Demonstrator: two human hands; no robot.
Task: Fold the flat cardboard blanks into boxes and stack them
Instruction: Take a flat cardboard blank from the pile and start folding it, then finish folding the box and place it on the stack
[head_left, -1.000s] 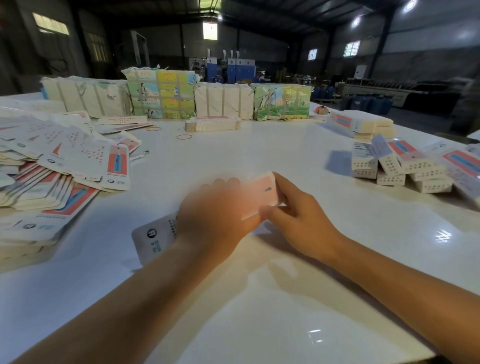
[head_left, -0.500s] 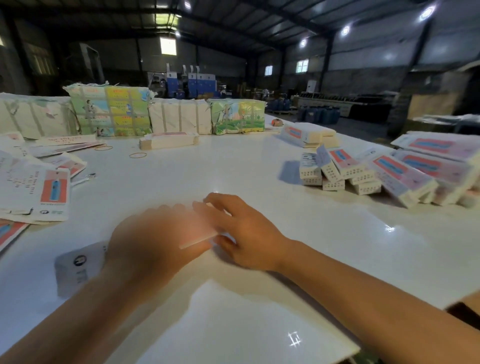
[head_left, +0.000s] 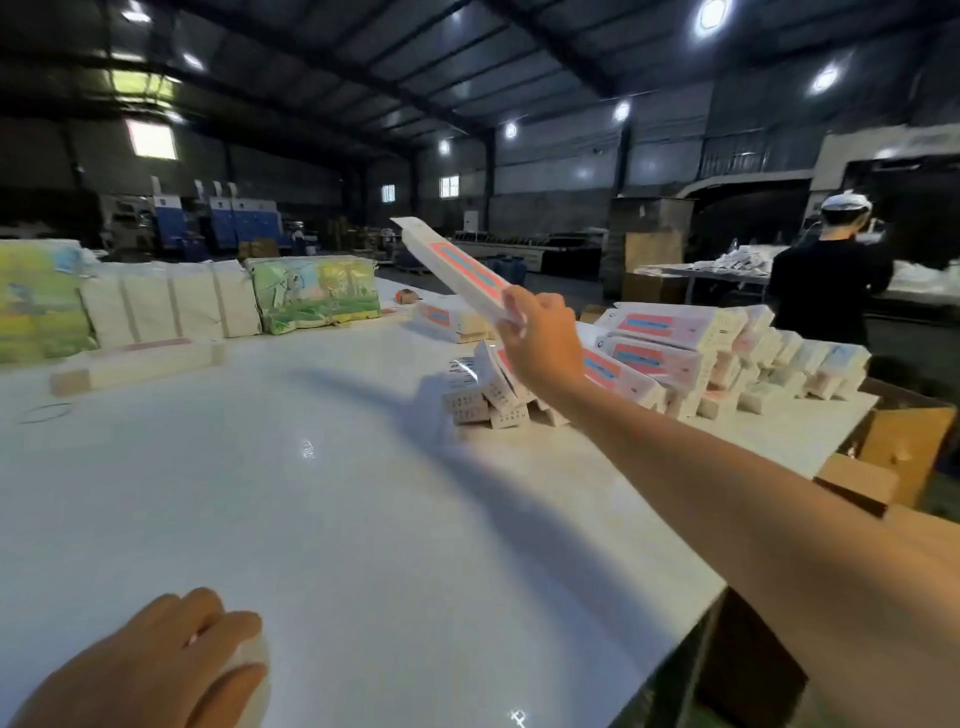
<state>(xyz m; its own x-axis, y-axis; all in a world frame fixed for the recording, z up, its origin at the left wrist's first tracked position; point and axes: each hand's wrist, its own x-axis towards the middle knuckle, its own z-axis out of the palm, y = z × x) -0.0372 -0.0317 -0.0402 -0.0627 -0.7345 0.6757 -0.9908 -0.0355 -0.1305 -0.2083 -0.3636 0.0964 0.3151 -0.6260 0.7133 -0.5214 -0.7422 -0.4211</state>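
Observation:
My right hand (head_left: 540, 338) is stretched out over the white table (head_left: 322, 493) and grips one end of a long folded white box with a red and blue panel (head_left: 457, 270). The box is in the air, tilted up to the left, above a pile of folded boxes (head_left: 665, 358) at the table's right side. My left hand (head_left: 156, 670) rests on the table at the bottom left, fingers loosely bent, with something white partly showing under the fingers.
Wrapped bundles (head_left: 311, 293) line the table's far edge, with one long box (head_left: 135, 364) lying before them and a rubber band (head_left: 44, 413) nearby. Brown cartons (head_left: 904, 441) stand beyond the right edge. A person in black (head_left: 826, 280) works at another table.
Both hands were together folding a box near the table's middle. Now my right hand has carried the box up and right toward the pile; my left hand stayed low. The view swung right.

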